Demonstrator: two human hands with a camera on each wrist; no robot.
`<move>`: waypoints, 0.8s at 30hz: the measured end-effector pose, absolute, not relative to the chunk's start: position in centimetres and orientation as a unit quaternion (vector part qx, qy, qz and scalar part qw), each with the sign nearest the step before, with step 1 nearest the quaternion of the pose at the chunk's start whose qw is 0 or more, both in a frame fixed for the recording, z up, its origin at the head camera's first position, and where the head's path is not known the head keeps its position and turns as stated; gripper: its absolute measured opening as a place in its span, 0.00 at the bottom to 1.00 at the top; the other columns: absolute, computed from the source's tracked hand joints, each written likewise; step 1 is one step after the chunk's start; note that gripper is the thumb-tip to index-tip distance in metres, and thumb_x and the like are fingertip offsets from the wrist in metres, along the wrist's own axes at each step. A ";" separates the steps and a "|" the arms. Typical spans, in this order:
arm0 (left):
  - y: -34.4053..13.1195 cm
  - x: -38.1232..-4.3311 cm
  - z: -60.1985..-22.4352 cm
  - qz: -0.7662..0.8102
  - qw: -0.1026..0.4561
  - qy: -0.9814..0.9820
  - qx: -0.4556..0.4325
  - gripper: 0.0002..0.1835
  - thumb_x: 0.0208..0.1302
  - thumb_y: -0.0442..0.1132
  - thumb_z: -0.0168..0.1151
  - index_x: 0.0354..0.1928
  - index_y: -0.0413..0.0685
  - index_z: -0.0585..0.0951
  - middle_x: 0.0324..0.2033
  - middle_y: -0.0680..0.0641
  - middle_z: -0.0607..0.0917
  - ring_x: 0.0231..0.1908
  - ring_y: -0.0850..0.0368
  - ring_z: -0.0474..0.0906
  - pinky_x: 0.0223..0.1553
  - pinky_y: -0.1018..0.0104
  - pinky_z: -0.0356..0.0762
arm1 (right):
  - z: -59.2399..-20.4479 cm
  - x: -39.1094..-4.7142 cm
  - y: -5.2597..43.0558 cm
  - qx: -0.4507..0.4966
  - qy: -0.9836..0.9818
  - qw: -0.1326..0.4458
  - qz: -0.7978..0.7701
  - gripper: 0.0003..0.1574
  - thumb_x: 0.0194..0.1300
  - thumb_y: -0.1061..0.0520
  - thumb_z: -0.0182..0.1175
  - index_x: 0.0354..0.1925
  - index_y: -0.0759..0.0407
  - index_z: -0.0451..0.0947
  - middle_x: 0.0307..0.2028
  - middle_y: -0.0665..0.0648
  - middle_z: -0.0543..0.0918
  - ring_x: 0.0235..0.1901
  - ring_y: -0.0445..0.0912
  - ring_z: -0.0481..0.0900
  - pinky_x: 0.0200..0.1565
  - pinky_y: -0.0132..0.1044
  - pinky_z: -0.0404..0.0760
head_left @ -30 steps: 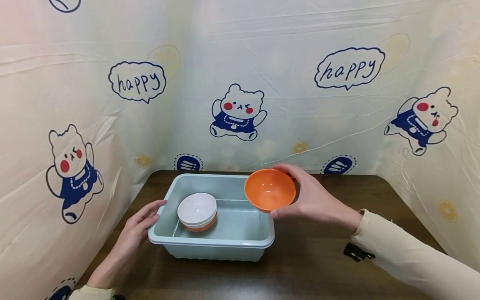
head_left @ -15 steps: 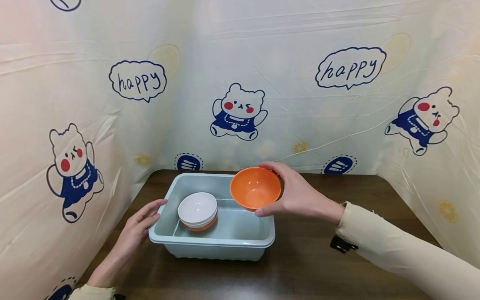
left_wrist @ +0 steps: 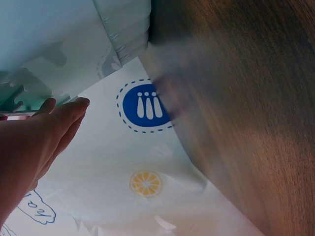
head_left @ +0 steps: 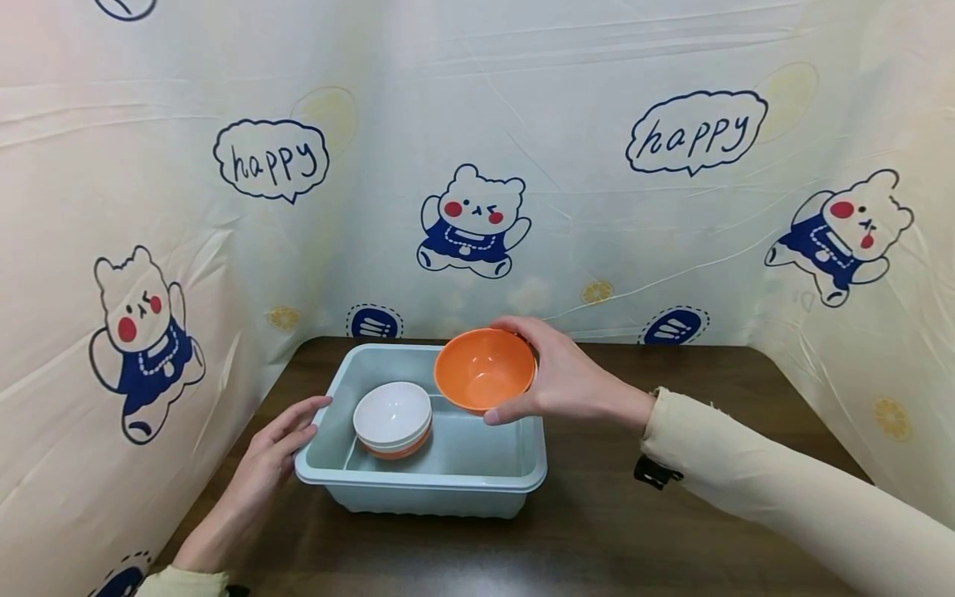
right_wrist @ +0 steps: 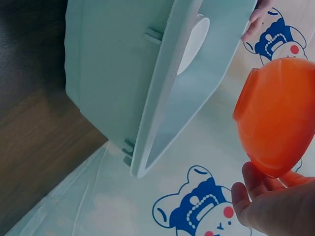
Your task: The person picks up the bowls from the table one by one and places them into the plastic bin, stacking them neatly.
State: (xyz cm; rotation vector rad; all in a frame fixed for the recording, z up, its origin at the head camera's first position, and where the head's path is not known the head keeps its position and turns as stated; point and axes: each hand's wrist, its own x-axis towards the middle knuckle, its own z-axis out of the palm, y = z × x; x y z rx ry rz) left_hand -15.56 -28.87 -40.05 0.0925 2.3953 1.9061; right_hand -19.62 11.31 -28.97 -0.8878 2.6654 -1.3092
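Note:
My right hand [head_left: 563, 373] holds an orange bowl [head_left: 485, 369], thumb at its near side and fingers round the far side. The bowl tilts toward me over the right part of a pale blue-green plastic tub [head_left: 418, 482]. In the right wrist view the bowl [right_wrist: 278, 118] shows its outside and foot ring. Inside the tub, on the left, sits a stack of bowls: a white bowl [head_left: 393, 413] on top, orange showing at the bottom. My left hand [head_left: 272, 452] grips the tub's left rim; in the left wrist view, the hand's fingers [left_wrist: 74, 112] lie against the tub.
A dark brown wooden table [head_left: 634, 514] lies under the tub. Pale cloth [head_left: 582, 232] printed with bears and "happy" bubbles hangs at the back and both sides. A black clip [head_left: 656, 473] sits by the right sleeve cuff.
My right hand has moved left with the orange bowl, from the tub's right rim farther in over the tub and closer to the stack. The left hand and tub stay in place.

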 end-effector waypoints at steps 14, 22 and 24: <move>-29.1 -15.4 -40.4 0.624 0.042 0.779 0.029 0.28 0.86 0.48 0.46 0.80 0.44 0.62 0.78 0.37 0.60 0.67 0.47 0.64 0.52 0.69 0.78 | -29.4 -20.6 8.9 -0.295 0.862 0.036 -0.411 0.62 0.44 0.40 0.83 0.73 0.50 0.68 0.62 0.47 0.75 0.59 0.43 0.73 0.49 0.42 0.83; -29.1 -15.4 -40.2 0.622 0.044 0.782 0.032 0.29 0.86 0.48 0.45 0.80 0.44 0.61 0.78 0.37 0.60 0.68 0.44 0.62 0.52 0.70 0.77 | -29.4 -21.2 7.1 -0.300 0.867 0.041 -0.396 0.62 0.43 0.40 0.83 0.73 0.49 0.68 0.62 0.46 0.76 0.59 0.43 0.72 0.49 0.41 0.82; -29.1 -15.4 -40.2 0.621 0.043 0.782 0.032 0.28 0.86 0.48 0.45 0.80 0.44 0.62 0.78 0.37 0.60 0.67 0.46 0.64 0.52 0.70 0.77 | -29.4 -21.4 6.5 -0.305 0.867 0.043 -0.393 0.61 0.43 0.40 0.83 0.73 0.49 0.68 0.61 0.46 0.76 0.58 0.43 0.73 0.49 0.40 0.82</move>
